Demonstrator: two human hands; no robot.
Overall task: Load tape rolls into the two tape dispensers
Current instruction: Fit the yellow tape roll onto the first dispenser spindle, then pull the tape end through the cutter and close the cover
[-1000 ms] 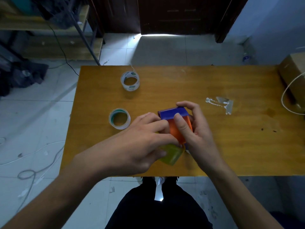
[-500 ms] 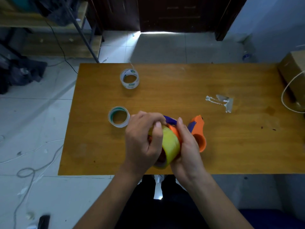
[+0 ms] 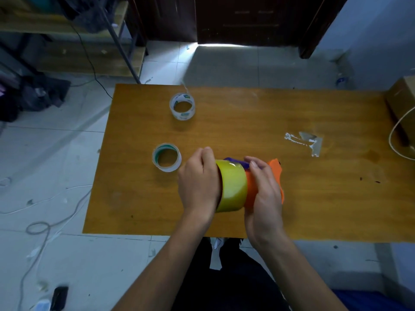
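Above the near half of the wooden table (image 3: 292,113) I hold an orange and blue tape dispenser (image 3: 275,171) with a yellow tape roll (image 3: 233,187) against its left side. My left hand (image 3: 197,182) grips the roll from the left, its fingers curled over the roll's far rim. My right hand (image 3: 265,194) wraps the dispenser's body from the right, hiding most of it. Two clear tape rolls lie flat on the table: one with a green core (image 3: 166,157) just left of my left hand, one with a white printed core (image 3: 182,106) farther back. Only one dispenser is visible.
A crumpled scrap of clear tape (image 3: 305,141) lies on the table's right half. A cardboard box (image 3: 402,102) with a white cable (image 3: 395,135) sits at the right edge. Cables trail over the tiled floor on the left, with a dark phone (image 3: 58,297) near the bottom.
The dispenser has been turned and lifted, so the yellow roll now faces me on its left side. My left hand moved from on top of it to gripping the roll's left face.
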